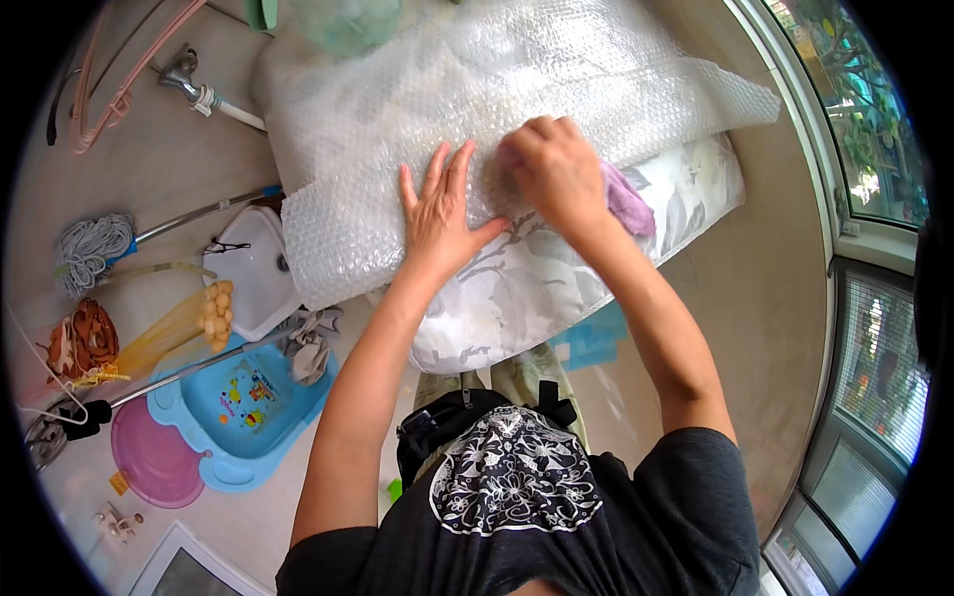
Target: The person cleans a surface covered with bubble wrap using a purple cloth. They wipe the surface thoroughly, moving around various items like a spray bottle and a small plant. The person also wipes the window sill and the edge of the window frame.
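A sheet of clear bubble wrap lies over a grey-and-white patterned fabric cover with a leafy print. My left hand presses flat on the bubble wrap near its front edge, fingers spread, with nothing in it. To its right, my right hand is curled around a pink-purple cloth on the wrap, and part of the cloth hangs out beside the wrist onto the patterned fabric. The right hand is slightly blurred. At the far side of the wrap stands a greenish translucent container, cut off by the picture's rim.
On the left are a white basin, a string mop, a blue plastic tub, a pink basin and a wall tap with a pipe. Pink hangers hang at upper left. Windows line the right.
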The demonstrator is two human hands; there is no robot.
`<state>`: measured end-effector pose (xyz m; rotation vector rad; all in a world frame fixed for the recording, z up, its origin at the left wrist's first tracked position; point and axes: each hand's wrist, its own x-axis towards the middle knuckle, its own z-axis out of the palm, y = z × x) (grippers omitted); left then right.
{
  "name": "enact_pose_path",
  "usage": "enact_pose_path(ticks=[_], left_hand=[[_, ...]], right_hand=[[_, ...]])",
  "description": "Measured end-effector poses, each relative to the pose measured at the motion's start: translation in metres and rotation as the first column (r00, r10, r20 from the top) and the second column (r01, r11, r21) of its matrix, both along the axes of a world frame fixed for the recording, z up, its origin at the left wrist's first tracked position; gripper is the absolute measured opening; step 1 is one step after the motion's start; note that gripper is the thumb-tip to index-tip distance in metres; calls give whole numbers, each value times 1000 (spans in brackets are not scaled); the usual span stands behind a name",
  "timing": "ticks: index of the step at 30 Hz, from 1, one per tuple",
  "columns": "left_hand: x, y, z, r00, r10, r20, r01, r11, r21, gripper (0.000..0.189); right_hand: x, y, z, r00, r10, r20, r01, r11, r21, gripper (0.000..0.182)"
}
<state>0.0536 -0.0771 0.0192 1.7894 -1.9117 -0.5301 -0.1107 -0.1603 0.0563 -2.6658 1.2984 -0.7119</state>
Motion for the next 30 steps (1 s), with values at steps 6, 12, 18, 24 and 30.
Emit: enact_pose_path(ticks=[6, 12, 18, 24, 30], left_hand=[[-2, -1, -2, 1000, 4, -26, -5, 999, -37, 104], [0, 1, 0, 1000, -6, 1, 6, 1000, 9, 102], [1, 0, -5, 1000, -6, 5, 6, 1000, 3, 103], [1, 1, -6, 1000, -28, -4, 28, 1000, -10, 93], [3, 2, -2, 997, -44, 60, 43, 999, 14, 77]], right_hand=[[6, -24, -9, 998, -61, -8, 61, 998, 1, 6], [3, -7, -9, 997, 42, -67, -40, 999, 20, 6], [7, -12, -11, 987, 22, -158, -20, 1000, 14, 10], [-77, -33, 35, 840, -149, -522, 230, 969, 94, 14], [-79, 1, 52, 961, -270, -66, 276, 957, 95, 17]])
